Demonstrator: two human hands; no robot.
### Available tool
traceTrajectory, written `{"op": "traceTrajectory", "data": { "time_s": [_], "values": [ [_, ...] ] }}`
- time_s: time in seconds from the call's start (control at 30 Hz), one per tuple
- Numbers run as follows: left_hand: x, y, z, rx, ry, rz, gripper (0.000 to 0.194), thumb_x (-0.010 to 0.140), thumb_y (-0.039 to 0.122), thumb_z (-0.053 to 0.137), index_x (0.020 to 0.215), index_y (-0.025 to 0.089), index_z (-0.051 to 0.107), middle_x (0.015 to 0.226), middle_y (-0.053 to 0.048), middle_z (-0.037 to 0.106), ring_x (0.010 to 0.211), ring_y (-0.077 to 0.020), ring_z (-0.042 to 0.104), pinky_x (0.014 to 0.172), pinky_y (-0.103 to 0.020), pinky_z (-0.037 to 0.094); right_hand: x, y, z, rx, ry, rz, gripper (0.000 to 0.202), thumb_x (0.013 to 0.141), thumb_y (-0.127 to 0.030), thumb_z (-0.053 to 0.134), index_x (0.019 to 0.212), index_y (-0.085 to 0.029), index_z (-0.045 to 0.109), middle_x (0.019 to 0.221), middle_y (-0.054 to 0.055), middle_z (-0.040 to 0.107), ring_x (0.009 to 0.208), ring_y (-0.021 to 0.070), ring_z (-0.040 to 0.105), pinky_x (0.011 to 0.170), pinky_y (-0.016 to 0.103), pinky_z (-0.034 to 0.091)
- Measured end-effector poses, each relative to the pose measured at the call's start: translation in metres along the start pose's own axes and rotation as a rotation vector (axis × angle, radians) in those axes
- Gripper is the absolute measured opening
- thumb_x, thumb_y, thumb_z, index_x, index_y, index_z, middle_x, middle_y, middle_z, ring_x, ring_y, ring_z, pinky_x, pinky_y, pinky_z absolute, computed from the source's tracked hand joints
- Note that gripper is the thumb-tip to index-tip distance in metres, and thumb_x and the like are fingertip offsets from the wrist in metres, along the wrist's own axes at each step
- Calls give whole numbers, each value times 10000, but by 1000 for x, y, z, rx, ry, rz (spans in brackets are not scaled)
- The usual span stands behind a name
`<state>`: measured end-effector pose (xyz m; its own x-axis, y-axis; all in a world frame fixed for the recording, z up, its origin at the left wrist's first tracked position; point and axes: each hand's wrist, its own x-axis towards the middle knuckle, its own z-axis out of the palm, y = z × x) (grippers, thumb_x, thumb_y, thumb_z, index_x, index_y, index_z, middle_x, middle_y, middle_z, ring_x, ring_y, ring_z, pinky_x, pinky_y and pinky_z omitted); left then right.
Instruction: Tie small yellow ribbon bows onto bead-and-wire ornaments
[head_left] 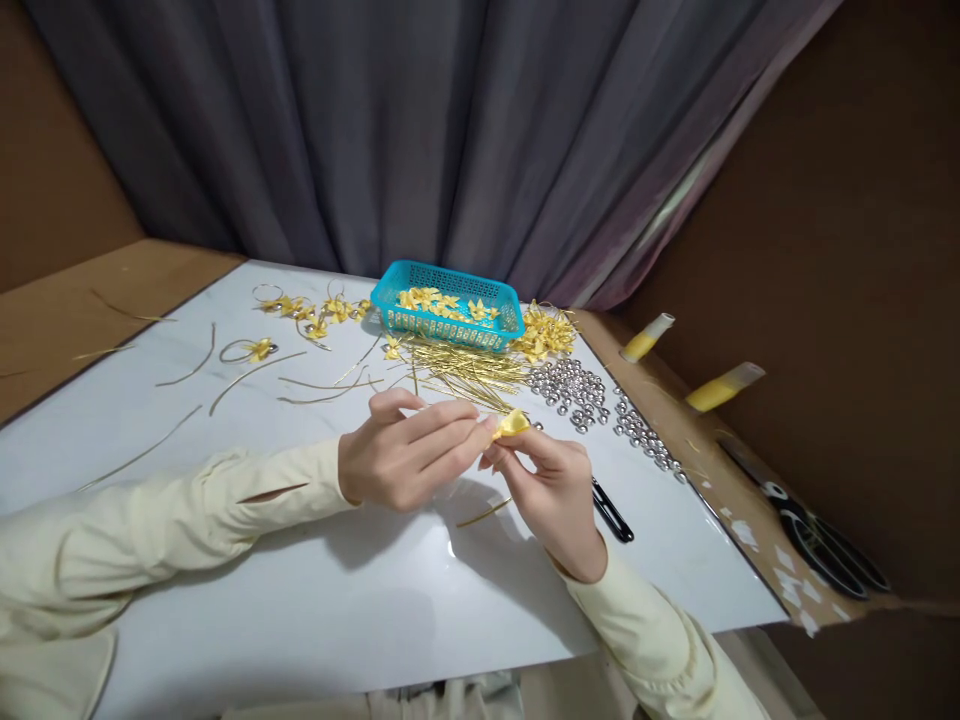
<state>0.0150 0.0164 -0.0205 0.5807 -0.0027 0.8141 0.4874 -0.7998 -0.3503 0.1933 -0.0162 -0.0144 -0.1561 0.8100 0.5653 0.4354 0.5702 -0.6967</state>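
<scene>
Above the middle of the white board, my left hand [416,452] and my right hand [553,495] meet fingertip to fingertip. Both are closed in a pinch on a small yellow ribbon flower [514,423], whose petals stick up between them. Fingers cover its lower part. Beneath my hands shows a short length of gold cord [484,513]; I cannot tell whether it joins the flower. Just beyond lies a bundle of gold cords [472,372], with many silver beads [570,388] to its right. A black-handled tool [613,512] is partly hidden behind my right hand.
A turquoise basket [450,333] holding yellow flowers stands at the back, beside a flower pile [546,332]. Looped flowers [319,318] and loose cords [251,378] lie left. Scissors [814,540], paper scraps and two yellow-filled tubes [724,388] are along the right side.
</scene>
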Motion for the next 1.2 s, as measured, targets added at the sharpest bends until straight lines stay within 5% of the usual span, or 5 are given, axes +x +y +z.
{"op": "traceTrajectory", "data": {
  "time_s": [0.27, 0.5, 0.77, 0.97, 1.2],
  "values": [
    [-3, 15, 3, -12, 67, -151, 264, 911, 69, 416, 1006, 201, 624, 896, 27, 736, 920, -126, 661, 675, -293, 361, -1, 1, 1, -5, 12, -13, 224, 746, -83, 519, 546, -176, 559, 497, -24, 584, 439, 86, 520, 466, 189, 412],
    [1, -1, -1, 58, -27, 111, 229, 894, 92, 448, 942, 206, 641, 930, 28, 724, 960, -121, 631, 705, -299, 329, -1, -1, 2, 53, -4, 69, 228, 782, -135, 537, 559, -177, 555, 479, -29, 570, 430, 84, 498, 473, 203, 422],
    [17, -11, 6, -395, -159, -614, 102, 869, 211, 559, 854, 186, 656, 837, -21, 724, 775, -166, 638, 744, -355, 368, 5, -2, -2, 422, 24, 310, 229, 788, -290, 635, 954, -193, 511, 696, 21, 691, 540, 112, 575, 475, 218, 461],
    [20, -16, 6, -686, -231, -801, 116, 837, 220, 594, 825, 164, 695, 792, -35, 707, 737, -151, 615, 690, -292, 467, 12, 12, -12, 171, 232, 134, 157, 893, -285, 489, 1028, -215, 450, 861, 51, 630, 710, 137, 580, 588, 273, 476],
    [25, -16, 3, -750, -338, -952, 151, 835, 257, 584, 759, 193, 697, 789, 2, 712, 715, -135, 612, 588, -246, 434, 13, 19, -10, -97, 72, -191, 480, 774, -243, 670, 1069, -247, 291, 699, -57, 473, 629, 124, 499, 638, 292, 458]
  ]
}}
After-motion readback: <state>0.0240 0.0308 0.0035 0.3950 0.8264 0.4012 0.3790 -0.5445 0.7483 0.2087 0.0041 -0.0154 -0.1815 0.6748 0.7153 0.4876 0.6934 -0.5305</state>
